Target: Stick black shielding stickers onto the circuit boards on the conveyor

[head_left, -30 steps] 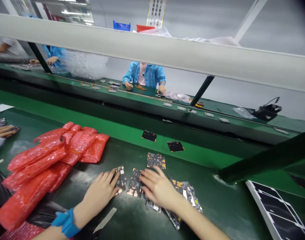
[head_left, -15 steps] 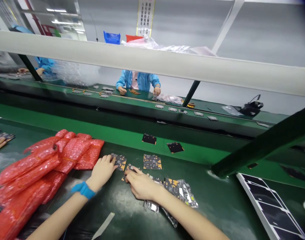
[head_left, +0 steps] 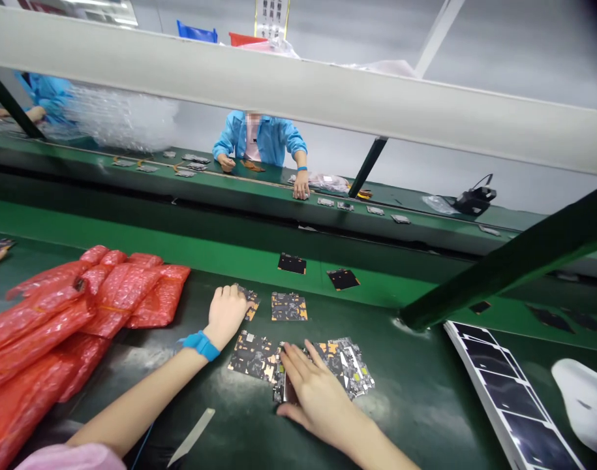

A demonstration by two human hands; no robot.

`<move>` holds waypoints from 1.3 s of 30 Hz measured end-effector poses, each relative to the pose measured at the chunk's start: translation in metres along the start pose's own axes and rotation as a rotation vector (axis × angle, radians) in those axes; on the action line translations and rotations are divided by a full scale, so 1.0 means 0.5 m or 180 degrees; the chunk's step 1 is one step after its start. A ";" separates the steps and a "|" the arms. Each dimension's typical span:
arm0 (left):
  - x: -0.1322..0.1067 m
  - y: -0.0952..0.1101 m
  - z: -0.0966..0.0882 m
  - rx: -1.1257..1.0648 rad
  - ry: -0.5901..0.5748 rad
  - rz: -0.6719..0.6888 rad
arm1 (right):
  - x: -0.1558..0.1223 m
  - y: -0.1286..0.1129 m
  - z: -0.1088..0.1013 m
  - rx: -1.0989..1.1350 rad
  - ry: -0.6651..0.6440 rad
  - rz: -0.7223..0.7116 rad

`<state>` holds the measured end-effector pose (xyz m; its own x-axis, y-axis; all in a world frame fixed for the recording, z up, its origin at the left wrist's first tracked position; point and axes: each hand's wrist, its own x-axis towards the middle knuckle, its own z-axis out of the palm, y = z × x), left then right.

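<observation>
My left hand (head_left: 228, 313), with a blue band (head_left: 200, 344) at its wrist, has its fingers bent over a circuit board (head_left: 252, 305); the hand covers part of that board. Over a pile of circuit boards (head_left: 350, 365) lies my right hand (head_left: 312, 385), its fingers stretched out and the thumb apart. Under those fingers a board with a shiny metal part (head_left: 289, 389) is partly visible. Between the hands is a black and orange circuit board (head_left: 253, 356). Another circuit board (head_left: 289, 306) lies flat beyond the pile.
Red bubble-wrap bundles (head_left: 107, 307) cover the left side. Two black sheets (head_left: 292, 264) lie on the green strip ahead. A slanted green post (head_left: 474, 281) and a white-edged stack of black sheets (head_left: 508, 391) stand at right. A co-worker (head_left: 259, 140) sits across, handling small boards.
My right hand has moved right and nearer onto the pile, uncovering a board. My left hand appears farther right, over its board. The view has tilted down. The co-worker's arm has reached forward.
</observation>
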<state>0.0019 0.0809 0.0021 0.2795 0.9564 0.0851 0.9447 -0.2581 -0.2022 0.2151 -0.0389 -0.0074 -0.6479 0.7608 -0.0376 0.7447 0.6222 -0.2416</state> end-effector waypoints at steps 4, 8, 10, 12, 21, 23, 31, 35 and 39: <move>0.009 0.022 0.002 -0.0015 0.0154 -0.0003 | -0.052 -0.009 0.040 -0.0327 0.0051 -0.0185; -0.030 0.032 -0.004 -0.0196 0.0469 0.0420 | -0.064 -0.038 0.076 -0.0580 0.0840 -0.0423; -0.077 0.027 -0.002 -0.0365 0.0597 0.0923 | -0.065 -0.044 0.069 -0.0467 0.1384 -0.0493; -0.131 0.015 0.008 -0.0533 0.0680 0.1536 | -0.065 -0.037 0.041 -0.0188 0.1782 -0.0475; -0.185 -0.053 0.057 -0.0684 0.0737 0.1697 | -0.020 0.022 -0.029 0.2591 0.1376 0.1196; -0.178 -0.051 0.044 -0.0682 0.0747 0.1610 | -0.004 0.011 0.003 0.3180 0.1183 0.1323; -0.247 -0.005 0.008 -0.0873 0.0483 0.2110 | -0.007 -0.054 0.063 0.2255 0.1041 0.0809; -0.267 -0.003 0.021 -0.0802 0.0548 0.2216 | -0.023 -0.034 0.080 -0.0095 0.1507 0.0541; -0.271 -0.004 0.018 -0.0912 0.0801 0.2343 | 0.009 -0.019 0.083 -0.0552 0.1323 0.0353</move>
<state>-0.0394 -0.0470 -0.0178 0.8414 0.4786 0.2508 0.5026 -0.8637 -0.0379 0.1983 -0.0492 -0.0454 -0.4699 0.8120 0.3463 0.8446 0.5276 -0.0910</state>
